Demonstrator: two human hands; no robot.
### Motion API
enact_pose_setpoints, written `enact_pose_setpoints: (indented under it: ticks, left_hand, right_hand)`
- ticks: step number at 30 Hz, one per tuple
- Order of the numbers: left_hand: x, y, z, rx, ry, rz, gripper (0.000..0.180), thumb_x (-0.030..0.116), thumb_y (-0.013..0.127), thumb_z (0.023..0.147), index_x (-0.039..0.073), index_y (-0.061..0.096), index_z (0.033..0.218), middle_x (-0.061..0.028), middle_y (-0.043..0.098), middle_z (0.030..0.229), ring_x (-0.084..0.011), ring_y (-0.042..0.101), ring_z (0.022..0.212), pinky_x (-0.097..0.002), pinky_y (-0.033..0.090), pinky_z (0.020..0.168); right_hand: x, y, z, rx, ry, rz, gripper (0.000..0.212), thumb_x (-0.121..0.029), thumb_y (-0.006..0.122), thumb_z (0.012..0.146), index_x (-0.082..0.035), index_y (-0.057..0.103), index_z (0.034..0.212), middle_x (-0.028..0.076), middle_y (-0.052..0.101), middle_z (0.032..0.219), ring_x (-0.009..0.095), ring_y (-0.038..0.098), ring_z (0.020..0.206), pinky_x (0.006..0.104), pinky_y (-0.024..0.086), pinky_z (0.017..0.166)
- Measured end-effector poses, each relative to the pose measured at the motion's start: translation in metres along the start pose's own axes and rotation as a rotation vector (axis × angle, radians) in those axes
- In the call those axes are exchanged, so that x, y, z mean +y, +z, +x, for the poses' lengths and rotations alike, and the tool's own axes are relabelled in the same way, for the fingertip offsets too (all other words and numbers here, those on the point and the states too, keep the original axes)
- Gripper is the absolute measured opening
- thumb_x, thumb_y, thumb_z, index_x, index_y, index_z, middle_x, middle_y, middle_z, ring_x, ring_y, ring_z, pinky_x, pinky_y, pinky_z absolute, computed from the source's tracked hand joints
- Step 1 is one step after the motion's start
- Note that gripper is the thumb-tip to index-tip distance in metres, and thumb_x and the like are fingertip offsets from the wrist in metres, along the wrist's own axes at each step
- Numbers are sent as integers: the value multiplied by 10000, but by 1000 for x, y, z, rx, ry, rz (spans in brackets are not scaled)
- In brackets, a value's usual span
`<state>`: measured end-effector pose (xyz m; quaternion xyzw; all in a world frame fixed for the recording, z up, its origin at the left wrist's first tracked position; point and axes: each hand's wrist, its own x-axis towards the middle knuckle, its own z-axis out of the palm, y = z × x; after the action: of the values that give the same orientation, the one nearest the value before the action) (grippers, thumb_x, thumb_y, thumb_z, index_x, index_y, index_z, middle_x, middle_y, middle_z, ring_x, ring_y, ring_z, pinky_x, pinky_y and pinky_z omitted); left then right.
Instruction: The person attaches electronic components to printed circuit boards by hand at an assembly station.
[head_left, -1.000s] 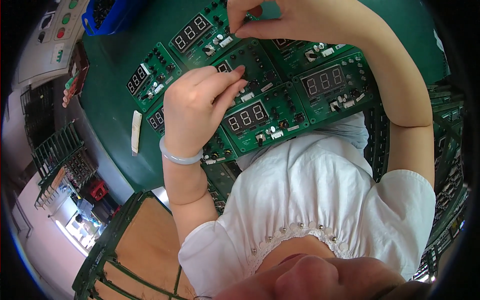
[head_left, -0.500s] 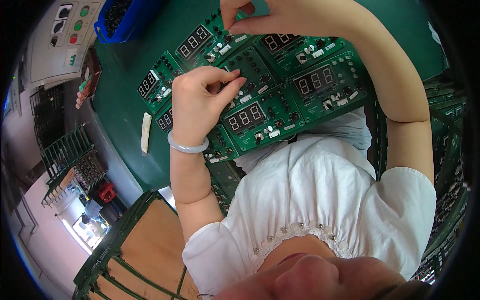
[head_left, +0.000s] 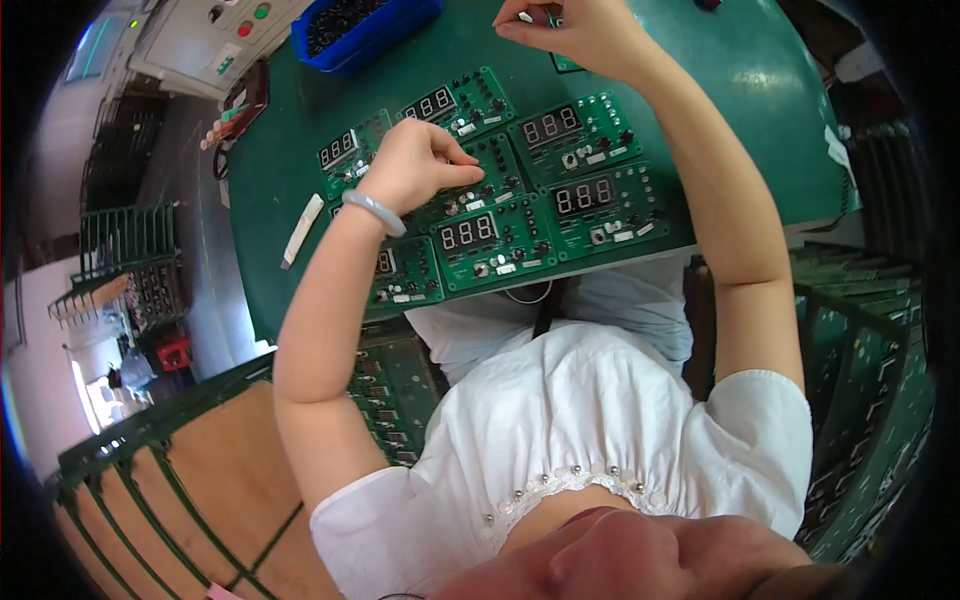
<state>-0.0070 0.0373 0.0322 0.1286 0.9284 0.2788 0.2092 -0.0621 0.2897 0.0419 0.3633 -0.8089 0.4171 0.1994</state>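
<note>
Pinching narrowly, left hand is poised at central circuit board, right hand by partly hidden far circuit board; whether anything is held can't be told. Boards are laid face-up, presumably for component access.

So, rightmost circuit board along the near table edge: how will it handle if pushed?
The circuit board looks thin and flat: probably stiff and light. Lying flat, it should slide rather than roll or tip. Its raised white parts might snap if knocked.
</note>
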Motion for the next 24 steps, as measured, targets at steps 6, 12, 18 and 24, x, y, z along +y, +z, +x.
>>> enact_pose_setpoints:
  ticks: [6, 12, 18, 24]
  left_hand:
    - [8, -2, 11, -75, -89, 42, 222, 186, 865, 725, 16, 783, 840, -60, 737, 779, -122, 649, 710, -288, 520, 692]
    - [14, 23, -23, 218, -110, 66, 194, 205, 834, 747, 63, 791, 872, -120, 740, 807, -211, 695, 737, -337, 540, 730]
    - [7, 43, -31, 355, -160, -40, 166, 167, 813, 768, 59, 791, 891, -112, 732, 787, -204, 686, 717, -333, 531, 705]
    - [-8, 54, -31, 468, -83, -144, 195, 156, 829, 770, 37, 794, 919, -6, 621, 621, -78, 498, 555, -264, 401, 538]
  right_hand:
    - [39, 5, -5, 83, 281, -26, 119, -141, 738, 852, -60, 729, 938, 15, 567, 684, 168, 540, 645, 299, 471, 627]
    - [111, -10, -16, 164, 508, -361, 322, -444, 696, 810, -196, 770, 1001, 86, 736, 936, 305, 689, 924, 442, 520, 822]
    - [136, -25, -28, -52, 654, -333, 444, -576, 737, 759, -225, 777, 1027, 54, 728, 1104, 306, 637, 1120, 526, 482, 922]
    - [116, -18, -27, -311, 554, -361, 640, -584, 843, 635, -220, 724, 1148, 43, 712, 1111, 254, 657, 1071, 432, 503, 911]
